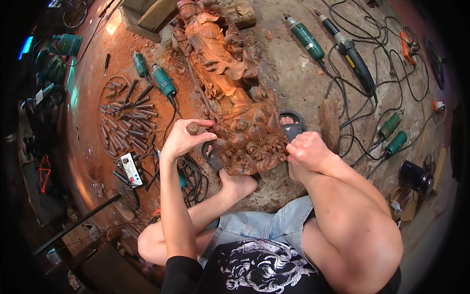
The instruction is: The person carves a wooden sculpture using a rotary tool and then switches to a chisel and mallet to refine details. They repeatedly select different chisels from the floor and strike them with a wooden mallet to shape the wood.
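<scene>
A reddish-brown wood carving (223,81) of a robed figure lies on the ground before me, its scrolled base nearest my body. My left hand (188,137) is closed around a round wooden tool handle (193,128) that points end-on; the rest of that tool is hidden. This hand is at the left edge of the carving's base. At the base's right edge my right hand (309,149) is curled into a fist, fingertips turned toward the wood. Whatever it grips, if anything, is hidden. My sandalled feet flank the base.
Many wood-handled chisels (129,120) lie piled at the left, near green power grinders (164,81) and a white control box (131,169). More grinders (304,36), a long black power tool (355,61) and tangled cables (352,115) cover the right side. Wooden blocks (240,14) stand at the far end.
</scene>
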The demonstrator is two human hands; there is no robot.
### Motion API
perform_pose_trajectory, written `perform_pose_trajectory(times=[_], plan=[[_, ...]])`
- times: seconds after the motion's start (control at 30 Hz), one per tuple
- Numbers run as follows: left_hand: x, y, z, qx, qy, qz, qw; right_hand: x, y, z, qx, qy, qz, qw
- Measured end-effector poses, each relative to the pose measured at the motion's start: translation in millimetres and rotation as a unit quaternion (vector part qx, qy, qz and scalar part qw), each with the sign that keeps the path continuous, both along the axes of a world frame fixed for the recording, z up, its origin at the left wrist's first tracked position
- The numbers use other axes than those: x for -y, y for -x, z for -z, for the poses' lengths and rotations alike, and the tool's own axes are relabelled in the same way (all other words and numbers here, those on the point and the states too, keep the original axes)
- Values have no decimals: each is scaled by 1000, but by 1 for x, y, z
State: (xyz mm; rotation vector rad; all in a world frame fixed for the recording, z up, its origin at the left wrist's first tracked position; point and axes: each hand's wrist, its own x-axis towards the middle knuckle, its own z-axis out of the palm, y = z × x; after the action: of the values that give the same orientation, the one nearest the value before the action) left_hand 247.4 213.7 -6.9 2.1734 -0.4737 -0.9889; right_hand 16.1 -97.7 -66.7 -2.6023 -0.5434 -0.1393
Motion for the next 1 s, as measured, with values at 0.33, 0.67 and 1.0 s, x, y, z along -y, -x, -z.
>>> perform_pose_trajectory(times=[0.33, 0.67, 1.0], plan=[[-99, -43, -27, 175, 49, -280, 943, 53, 74, 17, -168, -100, 410, 891], [-189, -128, -40, 470, -232, -168, 835, -44, 118, 204, -240, -189, 245, 920], [-302, -81, 110, 248, -424, 120, 863, -27, 115, 211, -247, -58, 142, 957]])
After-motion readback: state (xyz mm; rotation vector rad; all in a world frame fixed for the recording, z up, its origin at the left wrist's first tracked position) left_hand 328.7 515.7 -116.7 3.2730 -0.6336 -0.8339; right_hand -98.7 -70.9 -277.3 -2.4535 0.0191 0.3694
